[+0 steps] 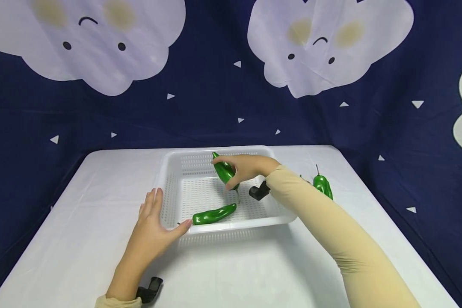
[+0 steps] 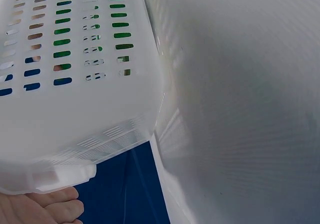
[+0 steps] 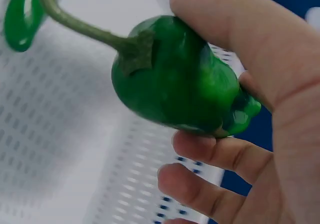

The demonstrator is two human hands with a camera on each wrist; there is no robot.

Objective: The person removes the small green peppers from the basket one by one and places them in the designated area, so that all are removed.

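Observation:
My right hand holds a green pepper over a white perforated basket, its stem hanging down. In the right wrist view, thumb and fingers lie on opposite sides of that pepper. A second green pepper lies inside, along the basket's front wall. At the front left corner, my left hand rests against the basket, fingers straight along the left side and thumb over the front rim. The left wrist view shows the basket's slotted wall and some left fingertips.
On the white table, another green pepper lies right of the basket, partly behind the right sleeve. A thin stem shows beside it. A dark blue cloth with clouds and triangles hangs behind the table.

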